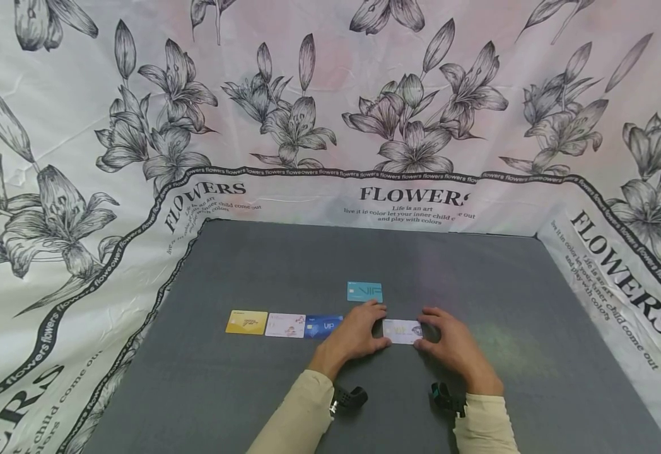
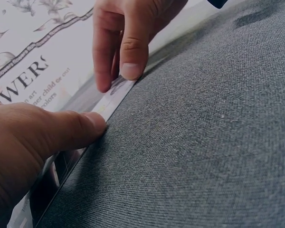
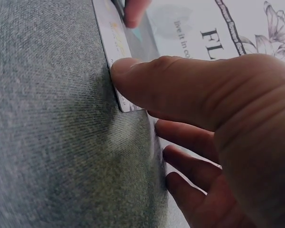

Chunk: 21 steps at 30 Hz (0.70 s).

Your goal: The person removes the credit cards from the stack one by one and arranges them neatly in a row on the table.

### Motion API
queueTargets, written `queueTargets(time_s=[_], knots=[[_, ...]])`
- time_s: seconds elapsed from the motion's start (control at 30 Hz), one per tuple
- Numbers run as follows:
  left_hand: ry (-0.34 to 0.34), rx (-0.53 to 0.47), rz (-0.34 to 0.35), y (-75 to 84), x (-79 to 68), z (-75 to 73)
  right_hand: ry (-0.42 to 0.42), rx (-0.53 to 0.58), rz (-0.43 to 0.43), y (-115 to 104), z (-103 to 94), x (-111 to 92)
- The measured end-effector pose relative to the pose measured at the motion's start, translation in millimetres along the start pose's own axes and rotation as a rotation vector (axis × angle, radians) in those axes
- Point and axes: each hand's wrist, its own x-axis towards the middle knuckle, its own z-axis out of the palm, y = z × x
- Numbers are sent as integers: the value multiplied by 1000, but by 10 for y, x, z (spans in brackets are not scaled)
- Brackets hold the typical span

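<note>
A white bank-style card [image 1: 402, 331] lies flat on the grey table between both hands. My left hand [image 1: 359, 328] holds its left end, thumb at the near edge and fingertips by the far edge. At the other end my right hand [image 1: 450, 340] grips the card the same way, its thumb [image 3: 133, 76] pressing the near edge in the right wrist view. Beneath the left hand, the left wrist view shows part of a dark glossy card [image 2: 61, 166]. Left of that hand lies a blue VIP card [image 1: 321, 326], its right end partly covered.
A pale pink card [image 1: 286, 325] and a yellow card [image 1: 246, 322] continue the row leftward. A teal VIP card [image 1: 364, 291] lies behind the row, just beyond the left fingertips. Flower-printed cloth [image 1: 296, 195] borders the grey table [image 1: 222, 391] at the back and sides.
</note>
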Motion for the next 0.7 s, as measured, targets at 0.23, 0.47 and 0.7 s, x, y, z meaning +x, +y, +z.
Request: queueTargets(time_s=[0.23,0.47,0.7], knots=[[21,-27,14,-9,-14,-21,21,19,-23,-4,-21,36],[45,-90,18,-32,-7,-107,39,21,-26,-25,-46,92],[57,-136,-20,-94,10,-182,64,50,-2,-72,-63,153]])
